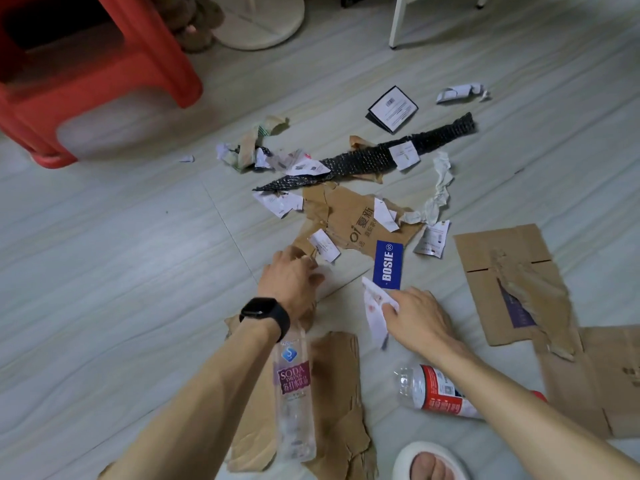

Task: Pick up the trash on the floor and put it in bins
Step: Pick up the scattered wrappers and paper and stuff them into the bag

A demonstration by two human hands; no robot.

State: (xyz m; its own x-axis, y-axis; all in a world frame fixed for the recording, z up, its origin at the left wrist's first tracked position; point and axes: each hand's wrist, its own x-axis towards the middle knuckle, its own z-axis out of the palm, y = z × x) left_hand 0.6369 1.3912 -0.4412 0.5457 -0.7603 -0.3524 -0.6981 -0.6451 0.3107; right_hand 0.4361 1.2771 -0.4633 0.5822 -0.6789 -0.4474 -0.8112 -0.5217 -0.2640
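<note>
Trash is lying scattered across the pale floor (121, 237) in front of you. Your right hand (415, 317) is pinching a white paper slip (375, 315) between thumb and fingers, and the slip is hanging just beside the lower end of a blue BOSIE tag (388, 265). Your left hand (291, 278), with a black watch (265, 315) on the wrist, is reaching down onto the near edge of the torn brown paper (349, 223). Its fingers are curling over a small white scrap (325, 271) there, but blur is making it impossible to tell whether they are actually gripping it.

A clear soda bottle (294, 386) is lying on a torn cardboard piece (341, 386) under your left forearm, its neck hiding beneath the wrist. A red-labelled bottle (440, 393) is lying on its side under your right forearm. To the right, a flattened cardboard box (512, 282) with a ripped face is lying flat.

Beyond the brown paper, a long black mesh strip (374, 157) is stretching diagonally with paper slips resting on it, and a twisted white paper (440, 188) is curling near its right part. Farther off, a black-edged card (393, 109) and a crumpled receipt (462, 92) are lying apart from the pile. A red plastic stool (86, 81) is standing at the upper left. Your foot in a white slipper (429, 459) is showing at the bottom edge.
</note>
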